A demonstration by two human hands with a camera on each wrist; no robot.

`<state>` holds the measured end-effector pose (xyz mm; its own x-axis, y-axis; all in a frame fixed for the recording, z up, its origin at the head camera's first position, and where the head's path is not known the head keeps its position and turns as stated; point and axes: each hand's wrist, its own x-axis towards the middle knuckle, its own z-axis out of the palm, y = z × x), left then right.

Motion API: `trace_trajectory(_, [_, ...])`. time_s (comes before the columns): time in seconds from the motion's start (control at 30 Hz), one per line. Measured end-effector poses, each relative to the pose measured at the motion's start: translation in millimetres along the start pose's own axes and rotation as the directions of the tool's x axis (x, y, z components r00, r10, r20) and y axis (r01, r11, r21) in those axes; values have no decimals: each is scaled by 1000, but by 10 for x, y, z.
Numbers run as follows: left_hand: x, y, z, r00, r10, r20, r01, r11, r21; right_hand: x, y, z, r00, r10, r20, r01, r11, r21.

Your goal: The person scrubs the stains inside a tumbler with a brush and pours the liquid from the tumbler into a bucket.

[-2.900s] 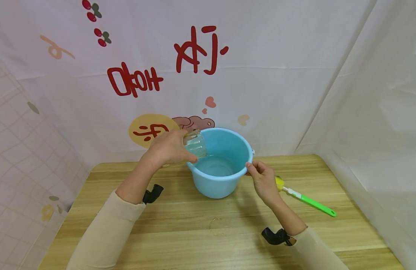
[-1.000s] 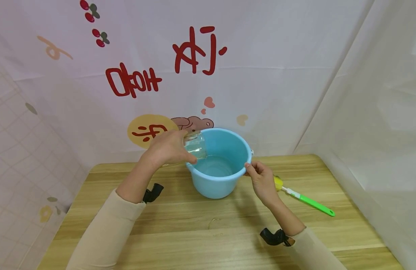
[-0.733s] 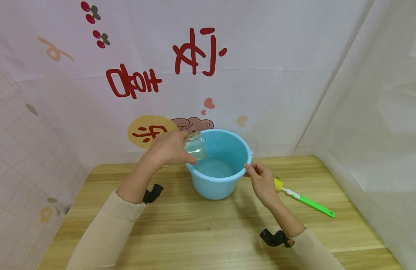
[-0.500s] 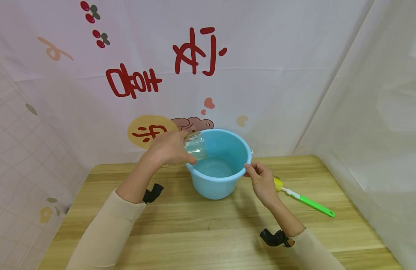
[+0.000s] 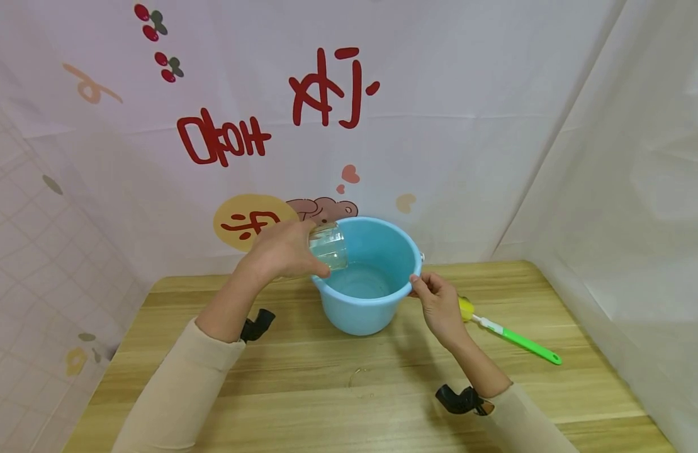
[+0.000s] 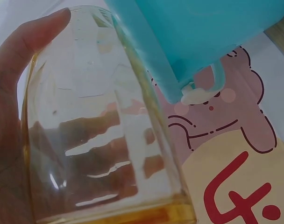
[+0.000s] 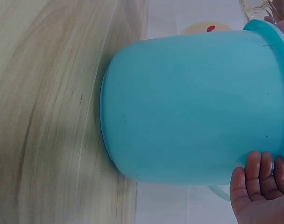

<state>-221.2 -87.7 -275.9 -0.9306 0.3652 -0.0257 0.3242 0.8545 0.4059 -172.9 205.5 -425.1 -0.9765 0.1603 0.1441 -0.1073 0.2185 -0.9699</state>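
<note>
My left hand [image 5: 283, 250] grips a clear glass cup [image 5: 328, 246], tipped on its side with its mouth over the left rim of a light blue bucket [image 5: 360, 316]. Up close in the left wrist view, the cup [image 6: 93, 102] has faceted walls and an amber tint along its base. The bucket stands upright on the table with a shallow pool of what looks like water [image 5: 362, 279] at its bottom. My right hand [image 5: 441, 308] pinches the bucket's right rim. In the right wrist view, its fingers [image 7: 266, 175] lie against the bucket's outer wall just below the rim.
A brush [image 5: 524, 341] with a green handle and yellow head lies on the wooden table [image 5: 281, 402], right of the bucket. A small wet mark [image 5: 358, 377] shows in front of the bucket. White printed cloth [image 5: 450, 157] hangs behind and at the sides.
</note>
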Motion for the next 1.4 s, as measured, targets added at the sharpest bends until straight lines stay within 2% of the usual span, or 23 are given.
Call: trace_trajectory(1.4, [8, 80, 18, 1000, -19, -13, 20, 993, 113, -14, 10, -7, 1000, -19, 21, 19, 1000, 18])
